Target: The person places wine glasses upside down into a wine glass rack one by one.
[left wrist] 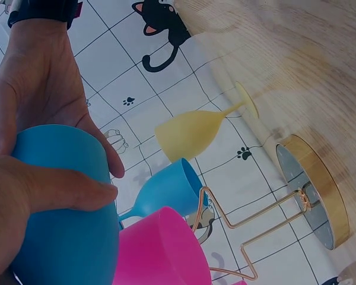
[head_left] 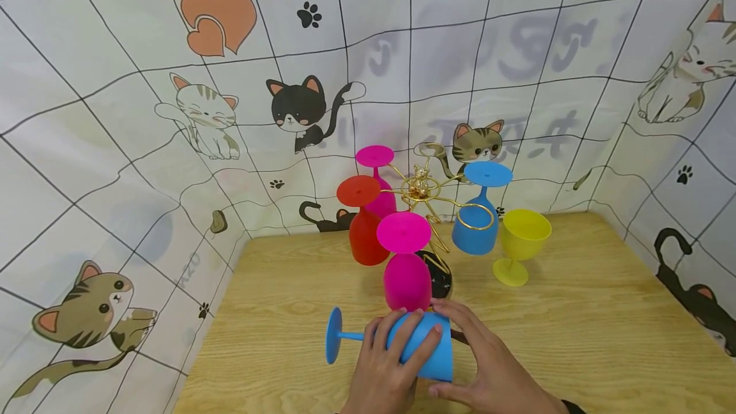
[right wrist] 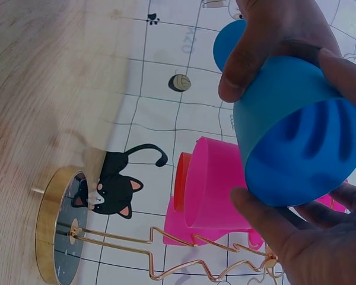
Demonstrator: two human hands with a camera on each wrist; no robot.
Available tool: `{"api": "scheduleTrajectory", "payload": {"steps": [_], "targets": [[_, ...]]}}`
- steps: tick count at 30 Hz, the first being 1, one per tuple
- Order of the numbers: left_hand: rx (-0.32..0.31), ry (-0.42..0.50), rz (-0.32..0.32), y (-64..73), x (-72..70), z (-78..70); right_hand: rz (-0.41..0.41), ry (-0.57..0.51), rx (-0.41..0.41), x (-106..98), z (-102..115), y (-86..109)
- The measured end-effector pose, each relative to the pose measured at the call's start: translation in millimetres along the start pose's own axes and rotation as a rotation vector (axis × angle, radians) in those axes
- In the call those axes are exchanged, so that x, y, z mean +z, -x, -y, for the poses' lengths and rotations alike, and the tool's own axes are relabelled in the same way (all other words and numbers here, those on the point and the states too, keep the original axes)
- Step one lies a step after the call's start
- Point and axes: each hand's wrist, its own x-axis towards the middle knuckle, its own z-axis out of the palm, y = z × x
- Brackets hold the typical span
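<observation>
A blue plastic goblet (head_left: 436,368) lies on its side in the air near the front of the table, foot to the left and mouth to the right. My left hand (head_left: 391,363) grips its bowl, fingers over the top and thumb around the side. At the mouth end, my right hand (head_left: 494,366) has thumb and fingers spread, one fingertip right at the rim in the right wrist view. Just beyond, a magenta goblet (head_left: 407,280) hangs upside down on a gold wire rack (head_left: 422,190) with a round black-topped base (head_left: 441,280).
A red goblet (head_left: 368,241), another magenta goblet (head_left: 384,193) and a blue goblet (head_left: 474,235) also hang inverted from the rack. To its right, a yellow goblet (head_left: 526,235) stands upright on the wooden table (head_left: 276,312). Cat-print cloth (head_left: 368,69) forms the walls.
</observation>
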Motion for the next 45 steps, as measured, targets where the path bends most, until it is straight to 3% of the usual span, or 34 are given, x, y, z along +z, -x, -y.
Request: {"api": "scheduleTrajectory", "payload": {"steps": [7,14,19,27,31,39,45], "targets": [[0.001,0.001,-0.024,2.0,1.9,0.0,-0.025,0.021,-0.058,2,-1,0.5],[-0.023,0.001,0.011,3.6,-0.2,-0.8,-0.047,-0.007,-0.11,3,-4,0.1],[-0.03,-0.004,0.027,5.3,-0.9,-0.2,-0.071,0.027,-0.115,4,-5,0.9],[0.02,-0.005,-0.038,8.6,-4.5,2.9,-0.088,-0.014,-0.073,3,-3,1.5],[0.05,0.027,-0.113,10.9,-3.4,3.6,-0.11,-0.017,-0.046,1,-3,1.2],[0.17,0.122,-0.341,12.7,3.7,9.1,-0.237,-0.037,-0.053,-1,-2,-0.3],[0.219,0.248,-0.506,5.4,-6.7,7.6,-0.271,-0.141,-0.058,-5,-1,-1.4]]}}
